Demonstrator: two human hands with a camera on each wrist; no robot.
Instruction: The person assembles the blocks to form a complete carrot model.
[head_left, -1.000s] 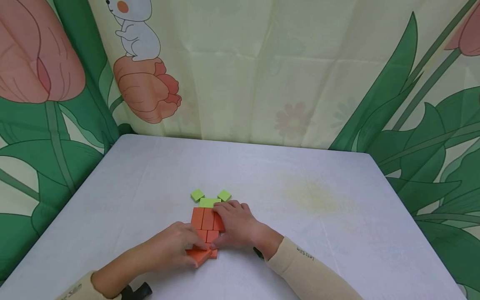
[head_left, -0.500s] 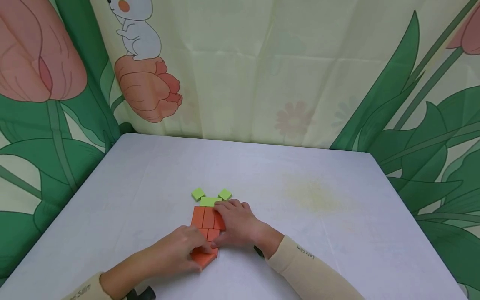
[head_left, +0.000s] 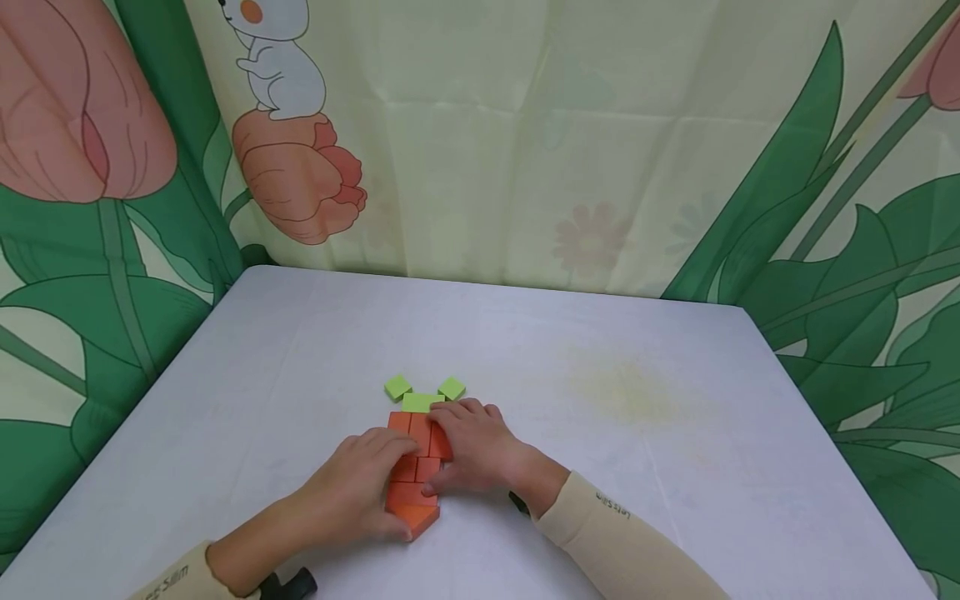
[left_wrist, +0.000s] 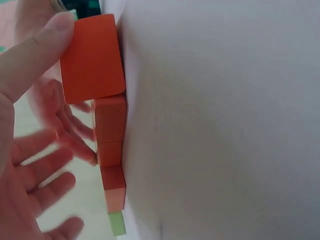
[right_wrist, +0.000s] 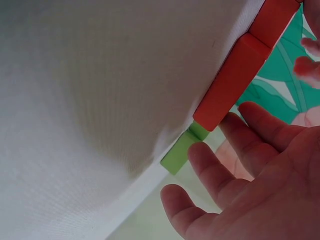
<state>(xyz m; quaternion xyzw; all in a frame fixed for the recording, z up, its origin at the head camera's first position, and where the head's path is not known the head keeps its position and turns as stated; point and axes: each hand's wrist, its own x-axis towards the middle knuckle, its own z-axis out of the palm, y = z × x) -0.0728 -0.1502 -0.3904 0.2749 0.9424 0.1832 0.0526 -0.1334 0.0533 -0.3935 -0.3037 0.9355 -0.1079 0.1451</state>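
Orange blocks lie fitted together in a flat column, with an orange wedge-like block at the near end. At the far end sit a green rectangular block and two green square ones turned cornerwise, a left and a right. My left hand spans the column's left side. Its thumb touches the near block's face, while the other fingers spread loosely apart. Along the right side rests my right hand, its relaxed fingers beside the orange blocks.
A white-covered table carries the blocks, with a faint yellowish patch to the right. Behind it hangs a printed curtain with tulips and leaves. Dark wrist devices show at the cuffs.
The near wedge-like block has moved right and now lines up under the column. My left fingers have released it and spread forward along the left side. The right hand stays put.
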